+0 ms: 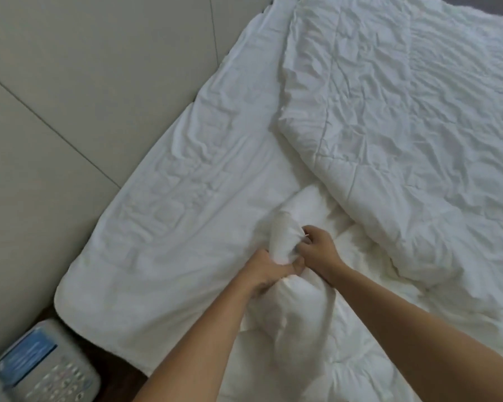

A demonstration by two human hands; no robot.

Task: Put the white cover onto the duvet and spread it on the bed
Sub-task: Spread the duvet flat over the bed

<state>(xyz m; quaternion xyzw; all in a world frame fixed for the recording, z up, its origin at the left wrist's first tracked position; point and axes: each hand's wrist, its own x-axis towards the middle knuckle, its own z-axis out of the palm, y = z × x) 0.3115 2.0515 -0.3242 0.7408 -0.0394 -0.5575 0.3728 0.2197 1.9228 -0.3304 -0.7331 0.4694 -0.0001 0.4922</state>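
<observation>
**Both hands bunched on one corner**

Forearms reach in from the bottom edge to a gathered corner of white cloth. My left hand (269, 269) curls round the neck of the bunch, and my right hand (317, 246) pinches it from the other side; I judge I am holding a duvet corner inside the white cover (288, 285) so the two stay matched. Which layer is which I cannot tell for sure. Beyond, the quilted duvet (389, 126) lies crumpled and puffy across the bed (157, 227), its edge folded back. Left stands a padded headboard (70, 82); below it, a telephone (41, 369).
</observation>
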